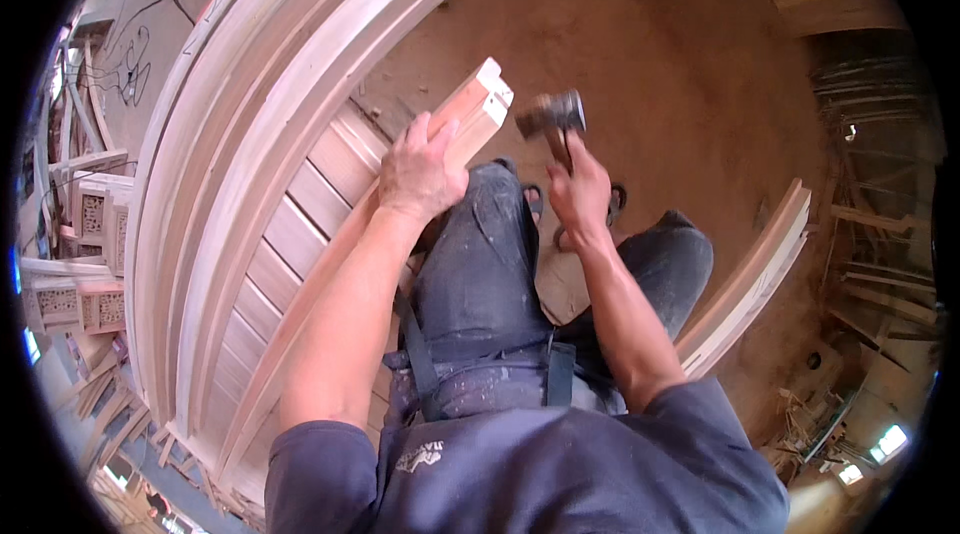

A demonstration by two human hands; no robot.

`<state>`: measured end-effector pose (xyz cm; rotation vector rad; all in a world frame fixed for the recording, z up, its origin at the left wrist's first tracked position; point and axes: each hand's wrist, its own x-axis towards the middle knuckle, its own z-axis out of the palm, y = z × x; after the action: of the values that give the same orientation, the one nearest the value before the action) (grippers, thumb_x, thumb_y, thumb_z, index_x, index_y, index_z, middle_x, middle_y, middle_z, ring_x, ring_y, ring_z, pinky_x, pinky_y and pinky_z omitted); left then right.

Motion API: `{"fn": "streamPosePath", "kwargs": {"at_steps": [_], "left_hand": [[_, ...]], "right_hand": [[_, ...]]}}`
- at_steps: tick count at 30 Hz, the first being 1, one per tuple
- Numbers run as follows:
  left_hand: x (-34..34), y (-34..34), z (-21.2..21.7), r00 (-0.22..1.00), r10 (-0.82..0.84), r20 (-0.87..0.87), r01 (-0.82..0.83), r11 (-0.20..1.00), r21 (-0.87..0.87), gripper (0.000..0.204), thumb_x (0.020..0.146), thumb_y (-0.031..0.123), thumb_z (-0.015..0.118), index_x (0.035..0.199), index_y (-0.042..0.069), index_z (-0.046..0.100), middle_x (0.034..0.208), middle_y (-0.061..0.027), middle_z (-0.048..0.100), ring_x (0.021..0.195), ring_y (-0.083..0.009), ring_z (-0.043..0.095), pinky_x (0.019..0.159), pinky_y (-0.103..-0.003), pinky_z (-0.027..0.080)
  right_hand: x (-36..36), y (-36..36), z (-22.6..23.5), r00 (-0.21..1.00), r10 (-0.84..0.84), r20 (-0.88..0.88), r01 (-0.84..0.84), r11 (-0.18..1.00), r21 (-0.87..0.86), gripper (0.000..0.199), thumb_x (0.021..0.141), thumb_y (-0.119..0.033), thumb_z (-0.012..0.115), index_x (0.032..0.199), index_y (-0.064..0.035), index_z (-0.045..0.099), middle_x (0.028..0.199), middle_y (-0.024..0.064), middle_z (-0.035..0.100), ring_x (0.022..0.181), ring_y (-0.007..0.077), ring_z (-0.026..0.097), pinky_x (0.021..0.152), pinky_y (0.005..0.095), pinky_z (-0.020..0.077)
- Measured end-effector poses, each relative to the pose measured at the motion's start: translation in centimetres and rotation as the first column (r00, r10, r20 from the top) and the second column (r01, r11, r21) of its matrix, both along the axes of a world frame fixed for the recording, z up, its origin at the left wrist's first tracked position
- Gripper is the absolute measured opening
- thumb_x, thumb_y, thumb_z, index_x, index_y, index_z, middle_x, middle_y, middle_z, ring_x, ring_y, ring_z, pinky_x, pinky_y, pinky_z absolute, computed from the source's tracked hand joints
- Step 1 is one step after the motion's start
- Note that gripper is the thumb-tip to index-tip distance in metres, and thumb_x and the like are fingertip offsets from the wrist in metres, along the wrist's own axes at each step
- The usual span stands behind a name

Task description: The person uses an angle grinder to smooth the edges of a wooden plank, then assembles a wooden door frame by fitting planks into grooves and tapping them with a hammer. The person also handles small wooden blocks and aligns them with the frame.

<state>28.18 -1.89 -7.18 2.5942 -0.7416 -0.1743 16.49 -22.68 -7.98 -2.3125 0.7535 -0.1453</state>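
Observation:
My left hand point(422, 172) is wrapped over a long pale wooden rail point(487, 124) close to its end, where a notched, stepped cut shows. The rail runs back toward me under my left forearm. In my right hand point(580, 192) is a hammer point(552, 116), gripped by its handle just below the head. Its head is slightly blurred and stands to the right of the rail's end, apart from it. My legs lie beneath both hands, the left knee beside the rail.
Curved wooden frame pieces point(262, 104) with pencil marks stand at the left, with slats point(295, 227) beside them. Another wooden rail point(745, 279) lies at my right. Beyond is brown floor point(680, 84). Carved blocks point(92, 219) are at far left, stacked timber point(880, 224) at far right.

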Motion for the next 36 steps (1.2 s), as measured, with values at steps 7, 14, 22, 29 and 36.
{"fn": "streamPosePath", "kwargs": {"at_steps": [7, 14, 22, 29, 36], "left_hand": [[-0.1, 0.5, 0.0, 1.0, -0.001, -0.024, 0.001, 1.0, 0.005, 0.055, 0.071, 0.019, 0.069, 0.125, 0.013, 0.064, 0.131, -0.0223, 0.056, 0.115, -0.0412, 0.06, 0.096, -0.047, 0.053], [0.3, -0.2, 0.3, 0.999, -0.017, 0.048, 0.019, 0.999, -0.028, 0.055, 0.07, 0.017, 0.073, 0.124, 0.011, 0.063, 0.129, -0.0212, 0.058, 0.111, -0.04, 0.062, 0.094, -0.046, 0.054], [-0.1, 0.0, 1.0, 0.997, -0.011, 0.072, 0.009, 1.0, 0.029, 0.052, 0.07, 0.017, 0.073, 0.121, 0.008, 0.065, 0.127, -0.0207, 0.06, 0.108, -0.0384, 0.064, 0.092, -0.045, 0.055], [1.2, -1.0, 0.0, 0.998, -0.011, 0.066, 0.012, 1.0, -0.014, 0.056, 0.068, 0.016, 0.073, 0.124, 0.01, 0.064, 0.125, -0.0183, 0.06, 0.11, -0.0378, 0.063, 0.093, -0.044, 0.055], [1.3, 0.2, 0.6, 1.0, -0.011, 0.013, 0.011, 1.0, 0.027, 0.059, 0.069, 0.018, 0.074, 0.126, 0.01, 0.061, 0.12, -0.0168, 0.061, 0.109, -0.0375, 0.062, 0.091, -0.045, 0.054]], "right_hand": [[-0.1, 1.0, 1.1, 0.994, -0.103, -0.048, 0.11, 0.981, 0.159, 0.054, 0.085, -0.012, 0.067, 0.138, -0.0183, 0.058, 0.106, 0.0209, 0.07, 0.1, 0.039, 0.067, 0.086, 0.0441, 0.0524], [1.8, 0.6, 0.8, 0.997, -0.059, -0.049, 0.061, 0.997, 0.045, 0.054, 0.085, -0.013, 0.069, 0.137, -0.016, 0.058, 0.107, 0.022, 0.069, 0.101, 0.0404, 0.066, 0.087, 0.0471, 0.051], [6.1, 0.1, 3.1, 0.969, -0.012, -0.247, -0.008, 0.997, -0.081, 0.051, 0.083, -0.017, 0.067, 0.134, -0.0159, 0.061, 0.102, 0.0213, 0.071, 0.099, 0.0393, 0.068, 0.085, 0.0476, 0.0519], [9.7, -1.5, -1.8, 0.95, -0.277, -0.144, 0.312, 0.865, 0.393, 0.045, 0.082, -0.021, 0.069, 0.127, -0.0165, 0.066, 0.105, 0.0192, 0.072, 0.101, 0.037, 0.069, 0.088, 0.0428, 0.0518], [7.8, 1.7, 4.6, 0.999, 0.03, 0.014, -0.032, 0.987, 0.158, 0.05, 0.083, -0.02, 0.071, 0.132, -0.0171, 0.061, 0.108, 0.0191, 0.071, 0.104, 0.0383, 0.067, 0.088, 0.0465, 0.0513]]}}
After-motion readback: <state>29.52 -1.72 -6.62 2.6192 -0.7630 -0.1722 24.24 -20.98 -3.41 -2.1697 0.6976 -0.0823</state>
